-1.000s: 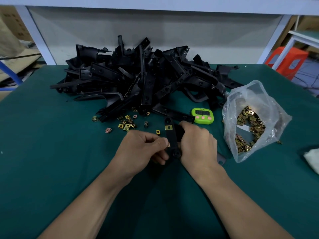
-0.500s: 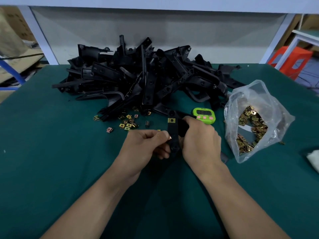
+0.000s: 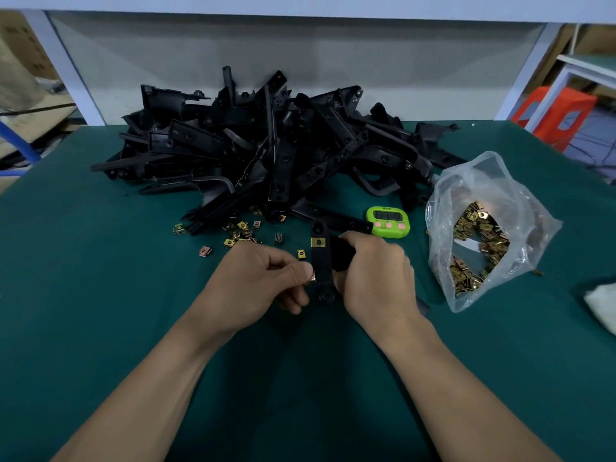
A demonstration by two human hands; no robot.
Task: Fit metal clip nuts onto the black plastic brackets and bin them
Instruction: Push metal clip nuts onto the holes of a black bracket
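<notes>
My right hand (image 3: pixel 376 278) grips a black plastic bracket (image 3: pixel 321 261) held upright over the green table, its lower part hidden behind my fingers. One brass clip nut (image 3: pixel 318 242) sits fitted near the bracket's top. My left hand (image 3: pixel 263 281) pinches a second clip nut (image 3: pixel 312 279) against the bracket's left edge, lower down. A big pile of black brackets (image 3: pixel 273 151) lies at the back of the table. Loose clip nuts (image 3: pixel 240 233) are scattered in front of the pile.
A clear plastic bag (image 3: pixel 483 228) of several clip nuts lies open at the right. A green timer (image 3: pixel 387 221) sits between bag and pile. Something white (image 3: pixel 603 305) is at the right edge. An orange stool (image 3: pixel 560 115) stands beyond the table.
Both hands and the bracket have shifted only slightly. My left hand keeps the clip nut pressed at the bracket's left edge.
</notes>
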